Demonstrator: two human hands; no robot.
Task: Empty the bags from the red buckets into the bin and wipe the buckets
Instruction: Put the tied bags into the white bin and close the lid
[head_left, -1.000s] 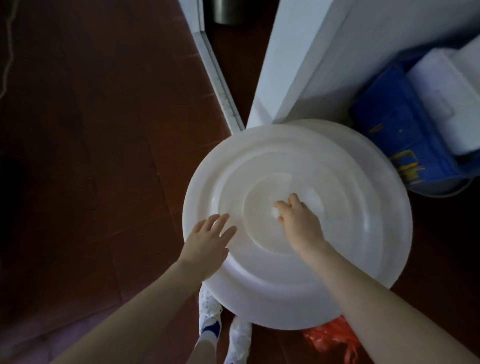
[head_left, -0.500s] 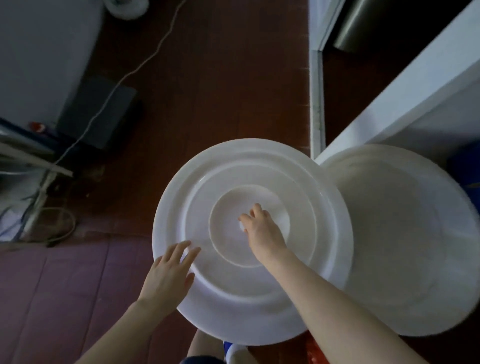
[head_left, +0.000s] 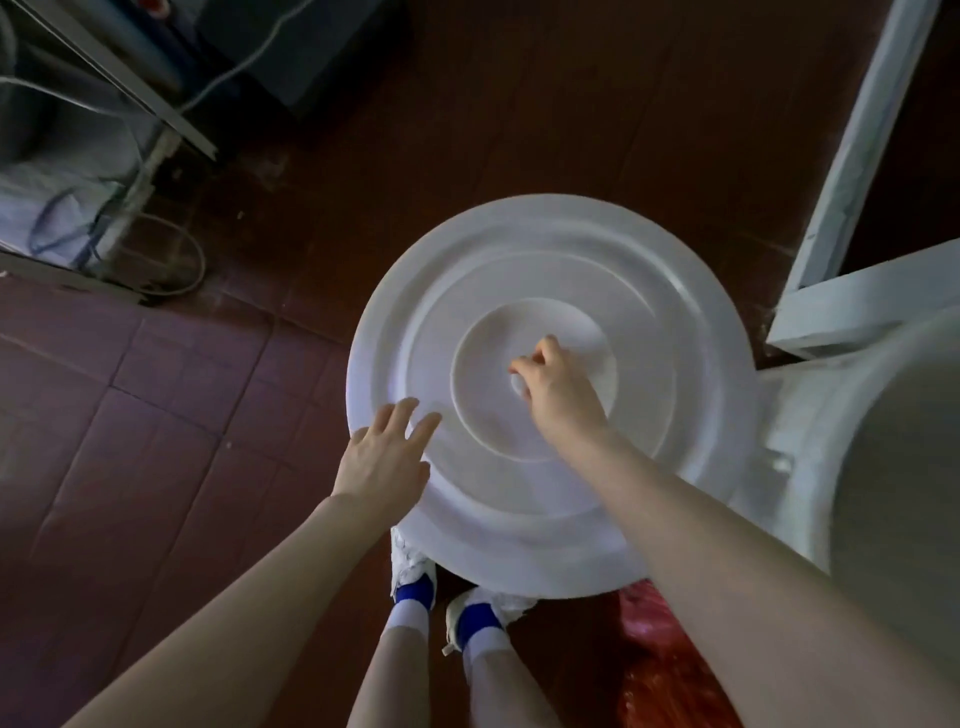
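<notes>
A wide white plastic bin stands open at the right of the tiled floor, only its rim and pale wall in view. Held off it, level above the floor and over the person's feet, is its round lid, ribbed in rings. The lid looks light and stiff, though broad enough to sway if carried from one point; its small centre knob is the sure place to hold, with the rim as a second. A white door frame closes the room behind the bin, and a metal rack with cables crowds the far left corner; the clear floor lies left of the lid, where it could be set down flat. A red plastic bag, soft and crinkled, sits on the floor by the person's right leg, partly hidden by the forearm; no red bucket can be made out. White shoes with blue heels stand just under the lid's near edge. The right hand is pinched shut on the knob. The left hand is spread flat, fingers wide, at the lid's near-left rim, holding nothing; whether it touches is not clear.
</notes>
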